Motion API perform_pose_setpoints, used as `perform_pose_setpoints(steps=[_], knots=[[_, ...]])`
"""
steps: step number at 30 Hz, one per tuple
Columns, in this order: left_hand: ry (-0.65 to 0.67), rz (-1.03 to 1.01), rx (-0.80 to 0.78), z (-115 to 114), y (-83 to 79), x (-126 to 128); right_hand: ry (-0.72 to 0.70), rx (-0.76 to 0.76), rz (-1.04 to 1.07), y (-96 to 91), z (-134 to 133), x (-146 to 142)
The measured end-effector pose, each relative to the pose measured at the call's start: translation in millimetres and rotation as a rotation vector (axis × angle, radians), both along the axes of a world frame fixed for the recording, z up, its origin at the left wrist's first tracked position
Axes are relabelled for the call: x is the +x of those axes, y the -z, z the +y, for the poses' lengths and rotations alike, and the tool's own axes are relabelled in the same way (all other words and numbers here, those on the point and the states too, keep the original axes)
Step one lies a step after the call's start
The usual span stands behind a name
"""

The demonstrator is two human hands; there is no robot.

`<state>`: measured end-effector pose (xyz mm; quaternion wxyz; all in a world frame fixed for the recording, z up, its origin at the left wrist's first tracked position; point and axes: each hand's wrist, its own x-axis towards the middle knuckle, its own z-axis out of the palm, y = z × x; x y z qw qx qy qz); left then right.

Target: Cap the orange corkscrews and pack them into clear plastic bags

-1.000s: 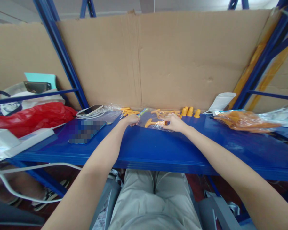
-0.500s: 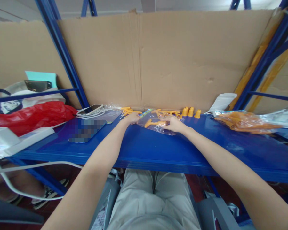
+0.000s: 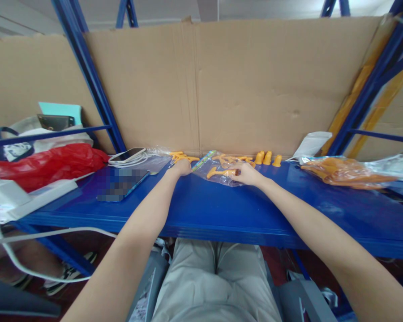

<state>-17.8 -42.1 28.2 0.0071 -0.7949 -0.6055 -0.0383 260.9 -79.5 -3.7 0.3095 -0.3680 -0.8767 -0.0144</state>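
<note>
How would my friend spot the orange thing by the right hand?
Look at the blue table in front of the big cardboard wall. Near the table's middle, find the clear bag; the orange piece shows there, right against the right hand. Unlike the orange pieces behind it, this one shows a dark brown end beside the fingers.
</note>
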Motion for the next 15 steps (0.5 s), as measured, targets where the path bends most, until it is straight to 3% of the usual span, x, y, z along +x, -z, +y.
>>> perform_pose_setpoints(steps=[3,9,15], knots=[[0.004,0.069,-0.04,-2.6,-4.0,-0.6,0.019,0.005,0.0,-1.9,-2.0,1.6],[0.043,0.017,-0.087,-4.2,-6.9,1.7,0.042,-0.038,0.021,-7.3,-7.7,2.0],[0.042,-0.027,-0.092,-5.4,-7.5,4.3,-0.03,-0.058,0.033,-6.7,-5.6,-5.3]])
